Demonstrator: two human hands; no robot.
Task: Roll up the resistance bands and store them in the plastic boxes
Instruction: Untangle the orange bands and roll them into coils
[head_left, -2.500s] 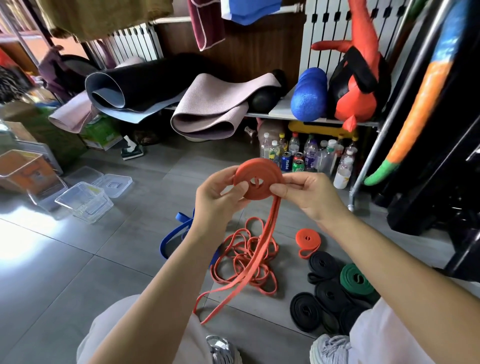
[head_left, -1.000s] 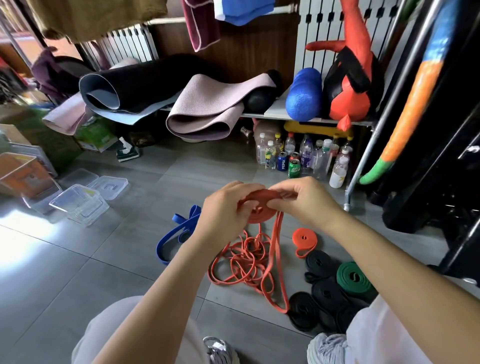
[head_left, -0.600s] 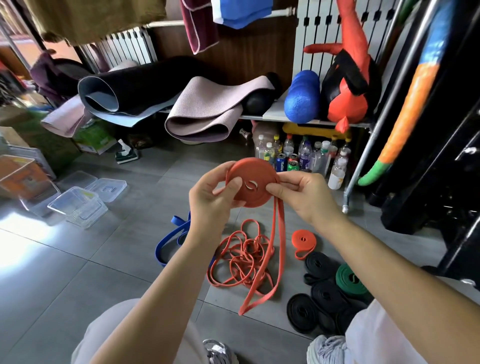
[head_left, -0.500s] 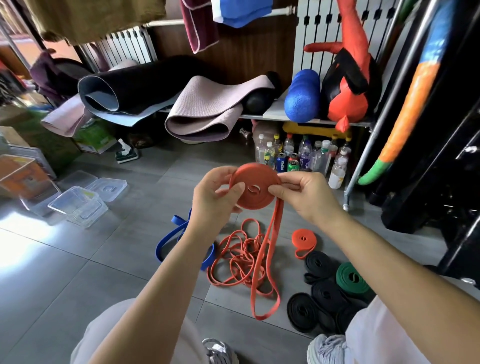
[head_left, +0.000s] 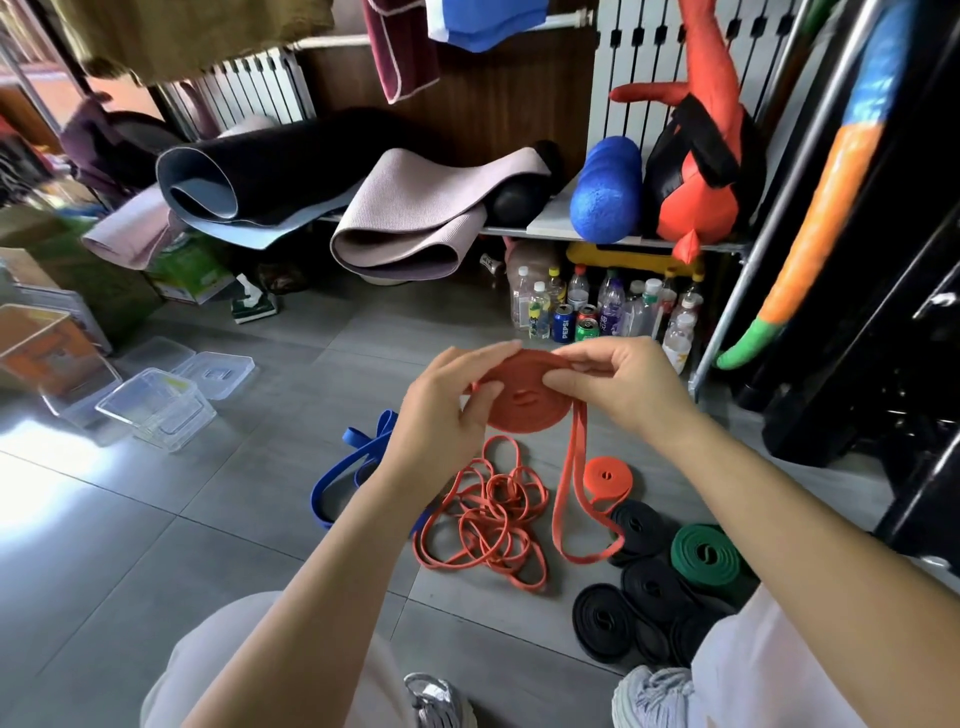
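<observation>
Gripping the half-rolled orange band (head_left: 524, 413) from both sides, you hold it in the air above the floor (head_left: 234, 519). Your left hand (head_left: 441, 415) curls round the coil's left edge, thumb lying over its face. Your right hand (head_left: 618, 389) pinches the upper right edge between thumb and fingers. From the coil's right side the unrolled tail (head_left: 563, 499) hangs down as a long loop; you cannot tell whether its low end touches the floor.

Directly below your hands a tangle of thin orange bands (head_left: 488, 519) lies on the tiles. A small orange roll (head_left: 605, 475) sits just right of the hanging loop. A loose blue band (head_left: 348, 470) sprawls to the left, partly hidden behind your left forearm. Near your right knee, several black rolls (head_left: 644, 587) crowd together with a green roll (head_left: 706, 556) beside them.

Well off to the left stand the clear plastic boxes (head_left: 156, 410), open, with their lids (head_left: 213, 366) lying just behind them on the floor.
</observation>
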